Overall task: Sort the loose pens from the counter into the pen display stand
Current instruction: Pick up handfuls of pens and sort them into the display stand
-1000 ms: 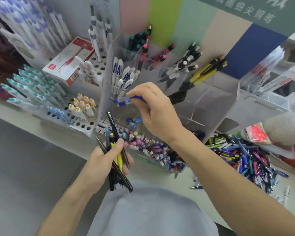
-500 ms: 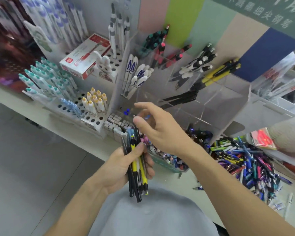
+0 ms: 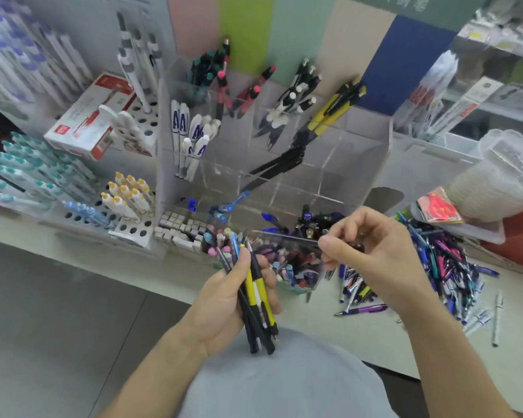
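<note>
Left hand (image 3: 230, 300) grips a bundle of pens (image 3: 255, 306) in a closed fist, thumb across the barrels; the pens are black, yellow-and-black and blue, tips pointing down toward the person's grey shirt (image 3: 284, 378). Right hand (image 3: 372, 251) is raised just right of the bundle, fingers curled, thumb and forefinger pinching the end of one thin grey pen (image 3: 287, 237) that lies roughly level and points left toward the bundle. The two hands are near each other but apart.

Directly behind both hands stands a small clear tub (image 3: 296, 267) packed with pastel-capped pens, which partly blocks the lower front of the pen display stand (image 3: 329, 164). The stand is clear acrylic, divided into square compartments: white pens with blue lettering at left, red-capped ones behind, black-and-white and yellow-and-black ones at the far right, black pens leaning across the middle, a few blue pens in the near row. Several compartments hold nothing visible.

To the right, on the pale counter (image 3: 329, 330), lies the heap of loose pens (image 3: 447, 263), mixed blue, purple, pink and green, tangled and overlapping. Left of the stand sit white perforated racks (image 3: 133, 230) with teal-capped and yellow-capped pens, and a red-and-white box (image 3: 91, 119) further back.
</note>
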Available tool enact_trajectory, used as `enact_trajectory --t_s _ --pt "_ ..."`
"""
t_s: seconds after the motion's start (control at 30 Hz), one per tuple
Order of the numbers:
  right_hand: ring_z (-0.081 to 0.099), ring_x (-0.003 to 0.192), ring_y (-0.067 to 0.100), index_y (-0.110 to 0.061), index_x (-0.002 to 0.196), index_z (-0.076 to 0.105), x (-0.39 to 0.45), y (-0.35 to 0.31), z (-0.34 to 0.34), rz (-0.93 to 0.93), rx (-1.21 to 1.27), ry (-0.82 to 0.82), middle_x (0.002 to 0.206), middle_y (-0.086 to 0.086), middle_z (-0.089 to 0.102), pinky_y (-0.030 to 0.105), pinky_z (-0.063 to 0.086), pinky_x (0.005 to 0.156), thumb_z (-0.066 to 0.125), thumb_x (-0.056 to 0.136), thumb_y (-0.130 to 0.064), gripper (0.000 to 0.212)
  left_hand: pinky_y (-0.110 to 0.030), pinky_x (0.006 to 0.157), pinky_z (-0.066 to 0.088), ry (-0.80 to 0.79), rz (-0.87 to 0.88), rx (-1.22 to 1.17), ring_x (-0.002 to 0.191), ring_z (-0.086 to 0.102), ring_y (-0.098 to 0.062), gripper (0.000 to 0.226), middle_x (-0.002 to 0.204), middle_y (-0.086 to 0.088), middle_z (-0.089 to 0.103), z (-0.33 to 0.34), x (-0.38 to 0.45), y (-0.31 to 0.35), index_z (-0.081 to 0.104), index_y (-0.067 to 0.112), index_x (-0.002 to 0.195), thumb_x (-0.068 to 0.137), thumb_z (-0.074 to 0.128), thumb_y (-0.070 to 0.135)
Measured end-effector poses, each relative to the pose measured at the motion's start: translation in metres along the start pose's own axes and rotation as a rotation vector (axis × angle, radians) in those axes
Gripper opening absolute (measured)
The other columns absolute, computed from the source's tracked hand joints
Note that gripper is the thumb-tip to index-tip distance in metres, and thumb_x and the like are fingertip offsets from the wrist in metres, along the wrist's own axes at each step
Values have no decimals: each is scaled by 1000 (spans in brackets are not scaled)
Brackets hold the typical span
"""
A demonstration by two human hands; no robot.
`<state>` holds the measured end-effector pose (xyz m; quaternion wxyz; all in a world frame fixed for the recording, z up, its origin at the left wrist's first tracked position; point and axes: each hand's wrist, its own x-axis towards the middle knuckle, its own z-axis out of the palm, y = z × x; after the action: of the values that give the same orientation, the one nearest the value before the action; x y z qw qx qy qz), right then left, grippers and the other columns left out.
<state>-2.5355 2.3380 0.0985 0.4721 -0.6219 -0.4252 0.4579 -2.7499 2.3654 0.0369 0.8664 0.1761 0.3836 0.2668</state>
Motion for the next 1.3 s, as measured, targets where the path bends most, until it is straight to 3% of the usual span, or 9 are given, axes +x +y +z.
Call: enact_trajectory --t_s 0.13,0.23,0.37,0.47,0.77,0.9,1.03,1.13,1.3 --pt "71 62 26 -3 79 57 -33 27 23 114 36 -85 74 10 72 36 60 61 78 78 12 25 -40 69 60 55 68 -16 73 64 -27 43 88 -16 63 13 5 -7 61 4 104 89 52 44" --pt "65 69 17 -22 95 70 -50 50 42 137 -124 -126 80 -6 68 37 58 67 79 81 1 28 -36 77 59 132 142 -43 79 64 -20 39 84 -9 61 20 9 -15 60 7 109 86 55 38" --pt "60 76 11 -36 110 55 -52 56 45 79 -430 -260 92 -12 58 33 54 71 62 91 -18 27 -35 73 60 187 169 3 65 66 -15 29 69 -4 62 31 11 -24 60 6 92 87 56 34" --pt "56 86 4 -33 110 43 -51 52 50 39 -552 -290 98 -15 56 25 47 74 69 93 -36 31 -30 58 59 184 147 41 63 71 -16 27 65 -3 68 37 9 -24 58 5 98 99 50 31" --pt "61 82 7 -29 116 49 -51 57 50 79 -544 -283 88 -9 65 29 51 71 68 89 -28 33 -35 64 59 150 57 -49 74 71 -26 24 85 -16 67 36 9 -29 49 9 110 91 63 14" --pt "59 79 14 -32 106 57 -42 63 44 226 -349 -261 87 -6 65 24 50 68 78 83 -24 32 -56 86 58 97 0 -200 99 64 -41 29 105 -23 57 27 12 -26 47 11 111 86 62 16" --pt "55 66 10 -24 100 65 -38 66 37 299 -272 -217 80 3 67 26 51 66 86 78 -22 30 -57 99 51 223 97 15 100 63 -36 15 96 -17 60 19 18 -34 53 2 111 100 51 12" --pt "55 59 6 -18 97 68 -34 68 30 349 -249 -204 66 -2 62 23 50 62 84 83 -18 21 -57 102 49 254 94 124 114 63 -44 23 115 -33 63 18 21 -39 55 -3 117 103 49 14" --pt "60 59 15 -12 100 61 -33 70 23 462 -55 -104 66 1 64 35 59 62 63 99 -13 3 -37 69 59 310 108 244 81 72 -27 19 98 -18 74 15 26 -37 56 -2 118 103 49 7"
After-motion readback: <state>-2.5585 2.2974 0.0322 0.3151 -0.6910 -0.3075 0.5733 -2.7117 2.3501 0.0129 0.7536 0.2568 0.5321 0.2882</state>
